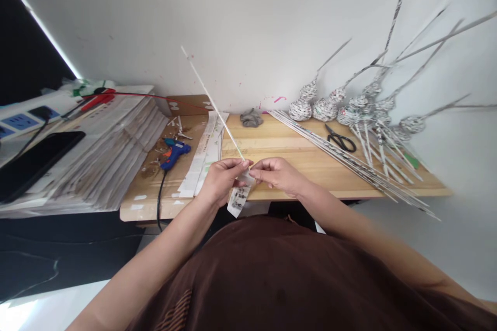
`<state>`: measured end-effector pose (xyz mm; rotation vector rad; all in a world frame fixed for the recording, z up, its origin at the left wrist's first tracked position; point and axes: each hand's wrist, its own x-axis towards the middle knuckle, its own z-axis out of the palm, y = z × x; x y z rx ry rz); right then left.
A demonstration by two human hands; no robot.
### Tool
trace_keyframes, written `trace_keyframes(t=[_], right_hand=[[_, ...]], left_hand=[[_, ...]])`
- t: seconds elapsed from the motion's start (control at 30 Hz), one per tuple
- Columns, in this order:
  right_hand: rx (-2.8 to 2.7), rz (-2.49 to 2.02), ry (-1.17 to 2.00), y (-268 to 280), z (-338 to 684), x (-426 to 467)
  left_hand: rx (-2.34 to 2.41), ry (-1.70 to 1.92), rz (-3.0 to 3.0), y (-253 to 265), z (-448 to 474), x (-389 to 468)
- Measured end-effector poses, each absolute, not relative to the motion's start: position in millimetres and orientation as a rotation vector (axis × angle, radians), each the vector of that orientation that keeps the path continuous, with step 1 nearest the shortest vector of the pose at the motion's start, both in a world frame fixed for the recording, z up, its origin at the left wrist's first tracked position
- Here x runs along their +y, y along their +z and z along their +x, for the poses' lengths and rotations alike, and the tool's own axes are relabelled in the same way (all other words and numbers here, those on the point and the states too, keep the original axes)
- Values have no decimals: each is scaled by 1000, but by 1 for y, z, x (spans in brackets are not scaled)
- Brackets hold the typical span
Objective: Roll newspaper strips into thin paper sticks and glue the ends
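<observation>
My left hand (222,180) is closed, thumb against fingers, on a printed paper strip (237,200) whose loose end hangs down over the table's front edge. From between my hands a thin white stick (212,99) slants up and to the left, the paper meeting its lower end. My right hand (277,175) pinches the paper at its right side, close to the left fingertips. Just left of my hands lie several flat paper strips (209,149). The exact grip on the stick is partly hidden by my fingers.
A blue glue gun (175,155), scissors (340,139), a grey cloth (251,117) and rolled paper sticks (330,150) lie on the wooden table (267,139). Several woven paper gourds (325,108) stand along the wall. A paper stack (128,139) with a phone (42,162) is at left.
</observation>
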<state>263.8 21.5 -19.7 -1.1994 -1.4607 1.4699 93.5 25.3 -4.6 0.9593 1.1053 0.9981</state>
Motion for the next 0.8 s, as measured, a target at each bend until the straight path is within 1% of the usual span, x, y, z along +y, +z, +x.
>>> trace_keyframes(t=[0.07, 0.13, 0.33, 0.43, 0.5, 0.6, 0.7, 0.8], right_hand=[[-1516, -1198, 1384, -23, 261, 20], [-1593, -1234, 1232, -24, 258, 18], [-1923, -1343, 627, -18, 252, 4], [-2044, -1334, 529, -19, 253, -2], [-2134, -1308, 568, -21, 259, -1], [-2222, -1289, 779, -17, 274, 9], [-1930, -1268, 1082, -6, 286, 23], [-1742, -1059, 1379, 4, 283, 32]], left_hand=[[1117, 989, 971, -5, 94, 26], [1120, 984, 980, -6, 94, 26], [1074, 978, 946, -8, 96, 23], [1033, 967, 904, -10, 98, 23], [1024, 966, 875, -10, 97, 24], [1029, 959, 879, -9, 93, 26], [1015, 882, 928, -9, 91, 26], [945, 774, 1003, -9, 93, 23]])
